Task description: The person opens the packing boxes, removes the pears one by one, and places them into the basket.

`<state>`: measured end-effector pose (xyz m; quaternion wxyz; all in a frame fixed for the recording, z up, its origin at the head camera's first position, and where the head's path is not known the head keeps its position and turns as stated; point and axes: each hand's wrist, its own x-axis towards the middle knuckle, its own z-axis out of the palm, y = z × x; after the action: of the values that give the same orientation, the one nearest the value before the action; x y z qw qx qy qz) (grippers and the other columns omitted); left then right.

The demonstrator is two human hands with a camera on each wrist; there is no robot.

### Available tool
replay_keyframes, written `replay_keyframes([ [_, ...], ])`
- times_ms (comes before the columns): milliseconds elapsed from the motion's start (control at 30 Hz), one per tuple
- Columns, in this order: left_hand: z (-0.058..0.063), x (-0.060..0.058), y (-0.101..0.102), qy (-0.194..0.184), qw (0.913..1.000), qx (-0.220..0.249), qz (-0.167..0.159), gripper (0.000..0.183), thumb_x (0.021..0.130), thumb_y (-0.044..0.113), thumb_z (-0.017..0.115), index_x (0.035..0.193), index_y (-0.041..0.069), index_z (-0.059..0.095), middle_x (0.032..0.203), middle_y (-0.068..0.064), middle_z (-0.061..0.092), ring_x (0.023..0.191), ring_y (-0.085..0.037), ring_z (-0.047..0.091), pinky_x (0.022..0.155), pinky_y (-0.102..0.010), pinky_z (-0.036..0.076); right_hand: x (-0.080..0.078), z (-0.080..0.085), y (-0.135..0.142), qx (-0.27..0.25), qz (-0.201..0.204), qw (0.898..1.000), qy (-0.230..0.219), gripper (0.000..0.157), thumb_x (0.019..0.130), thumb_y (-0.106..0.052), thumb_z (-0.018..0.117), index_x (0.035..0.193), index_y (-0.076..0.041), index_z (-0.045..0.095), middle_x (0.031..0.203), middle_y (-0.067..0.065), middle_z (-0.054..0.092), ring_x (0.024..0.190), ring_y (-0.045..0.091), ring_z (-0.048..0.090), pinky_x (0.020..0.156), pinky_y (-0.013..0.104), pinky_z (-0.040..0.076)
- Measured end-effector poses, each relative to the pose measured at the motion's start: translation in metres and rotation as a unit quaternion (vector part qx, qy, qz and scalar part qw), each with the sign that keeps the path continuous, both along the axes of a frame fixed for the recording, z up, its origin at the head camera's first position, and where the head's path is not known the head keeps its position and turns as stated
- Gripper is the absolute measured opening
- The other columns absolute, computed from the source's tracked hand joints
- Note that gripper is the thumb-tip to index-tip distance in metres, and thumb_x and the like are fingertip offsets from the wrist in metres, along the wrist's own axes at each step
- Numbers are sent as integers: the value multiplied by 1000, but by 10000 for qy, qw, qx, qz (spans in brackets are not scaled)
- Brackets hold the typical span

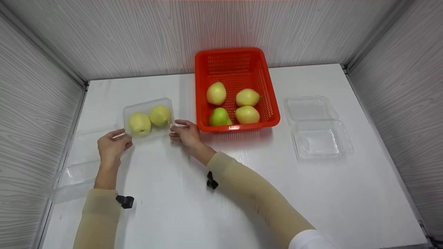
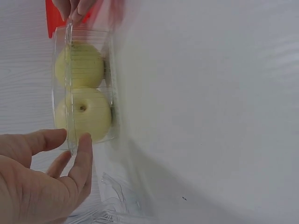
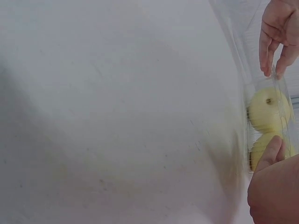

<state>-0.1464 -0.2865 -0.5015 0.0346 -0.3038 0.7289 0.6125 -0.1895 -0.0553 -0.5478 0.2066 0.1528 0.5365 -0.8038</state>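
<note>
Two pale yellow pears lie side by side in a clear plastic clamshell box at the left of the table, its lid down over them. My left hand pinches the rim at the near left corner, thumb on one side and fingers on the other in the left wrist view. At the right end of the same box, my right hand pinches the rim between thumb and fingers. The right wrist view shows the right thumb in front of one pear.
A red plastic basket holding several pears, one greener, stands at the back middle. An open clear clamshell box lies at the right. More clear plastic packaging lies along the left edge, beside the wall.
</note>
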Motion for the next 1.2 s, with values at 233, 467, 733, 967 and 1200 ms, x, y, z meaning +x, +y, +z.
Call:
replay_keyframes([
  [233,-2,6,1,37,10000,65,56,54,96,-1,66,148,-3,54,88,8,65,72,-1,70,75,-15,64,6,0,1,-41,-59,10000,66,30,100,-5,69,130,-3,65,126,31,72,73,15,73,83,35,69],
  [467,-4,13,5,111,9999,39,97,52,96,0,65,147,-4,55,93,6,65,74,-2,71,75,-16,65,12,-2,6,5,51,10000,-2,32,99,-6,70,131,-4,64,126,30,72,74,14,73,82,34,69],
  [733,-5,21,11,183,9996,43,203,50,96,-1,66,145,-3,57,91,6,65,74,-3,72,74,-17,66,19,-3,11,-101,-16,9999,-2,29,98,-4,70,126,-3,66,99,15,78,70,13,73,77,33,69],
  [967,-6,30,15,229,9992,224,257,51,96,-1,65,146,-3,56,99,2,64,74,-3,72,77,-19,66,26,-5,16,-226,-113,9997,35,28,96,-1,71,124,-2,67,84,5,74,67,13,72,71,31,69],
  [1200,-8,39,20,349,9978,447,338,50,97,-2,65,146,-5,55,94,4,65,74,-4,74,77,-19,66,34,-4,22,-228,-51,9997,-41,27,96,0,71,123,-3,68,85,6,75,68,14,73,73,30,69],
])
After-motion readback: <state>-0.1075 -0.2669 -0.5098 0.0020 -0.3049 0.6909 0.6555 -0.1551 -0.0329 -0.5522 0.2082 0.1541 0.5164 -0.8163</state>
